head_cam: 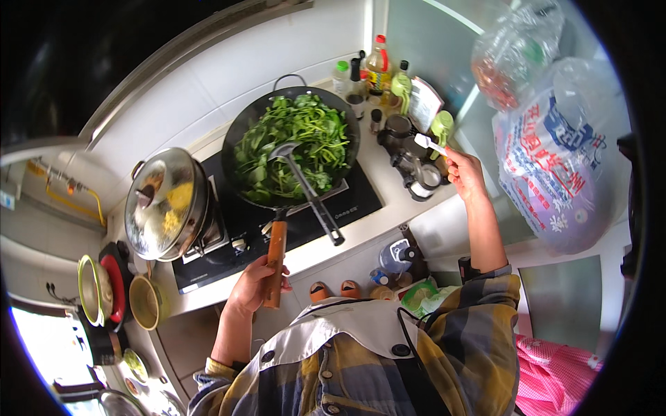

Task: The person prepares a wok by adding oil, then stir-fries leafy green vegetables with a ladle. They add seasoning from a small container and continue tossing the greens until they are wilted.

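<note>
My left hand (253,286) grips the wooden handle (276,260) of a black wok (232,179) on the gas stove. Leafy greens (304,135) fill the wok. A metal spatula (307,184) with a dark handle rests in it, its blade on the greens and its handle over the rim toward me. In my right hand (464,171) is a small white spoon (429,143), held above the seasoning jars. One jar (426,179) just below holds white grains and appears uncovered; dark-lidded jars (399,125) stand behind it.
Left of the wok, a lidded glass-topped pan (161,203) holds yellow and white food. Oil and sauce bottles (379,70) line the back corner. Plastic bags (551,161) hang at right. Bowls (145,301) stand at far left. A large bottle (395,256) is on the floor.
</note>
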`<action>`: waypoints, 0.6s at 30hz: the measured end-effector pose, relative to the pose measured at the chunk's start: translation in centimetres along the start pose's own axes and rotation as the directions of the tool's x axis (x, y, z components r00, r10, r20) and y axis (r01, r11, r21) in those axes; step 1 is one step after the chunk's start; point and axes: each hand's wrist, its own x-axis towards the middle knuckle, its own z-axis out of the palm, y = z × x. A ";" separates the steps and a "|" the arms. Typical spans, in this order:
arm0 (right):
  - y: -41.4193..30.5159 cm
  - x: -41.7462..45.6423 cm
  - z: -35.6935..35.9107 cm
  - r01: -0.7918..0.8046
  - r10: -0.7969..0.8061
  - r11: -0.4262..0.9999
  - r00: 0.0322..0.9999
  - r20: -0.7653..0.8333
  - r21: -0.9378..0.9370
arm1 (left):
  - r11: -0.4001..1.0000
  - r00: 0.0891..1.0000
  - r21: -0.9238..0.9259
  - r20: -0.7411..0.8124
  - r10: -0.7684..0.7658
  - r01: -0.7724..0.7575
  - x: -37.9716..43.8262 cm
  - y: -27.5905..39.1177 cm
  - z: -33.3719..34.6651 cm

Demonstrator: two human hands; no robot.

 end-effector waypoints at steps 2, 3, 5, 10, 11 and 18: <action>-1.6 -0.8 3.8 -0.005 0.004 1.000 0.997 0.079 0.004 | 0.999 1.000 0.050 -0.008 -0.005 0.005 -0.2 0.0 -0.3; -2.2 -0.8 5.4 -0.003 0.002 1.000 0.992 0.128 0.009 | 0.997 1.000 0.079 -0.002 -0.008 0.008 -0.4 0.0 -0.6; -3.1 -0.8 9.4 -0.004 0.007 1.000 0.976 0.219 -0.014 | 0.991 0.999 0.135 -0.033 0.003 0.001 -1.0 0.0 -1.0; -4.5 -1.1 19.8 -0.015 0.034 0.999 0.910 0.412 -0.050 | 0.981 0.982 0.186 -0.164 0.093 -0.062 -3.3 -0.2 -2.6; -4.7 -1.1 21.6 -0.017 0.043 0.998 0.901 0.431 -0.064 | 0.984 0.980 0.160 -0.167 0.104 -0.077 -3.9 -0.3 -3.2; -1.4 4.9 28.9 -0.162 0.151 0.987 0.847 0.509 -0.024 | 0.986 0.939 -0.019 -0.307 0.152 -0.165 -7.4 -2.7 -7.3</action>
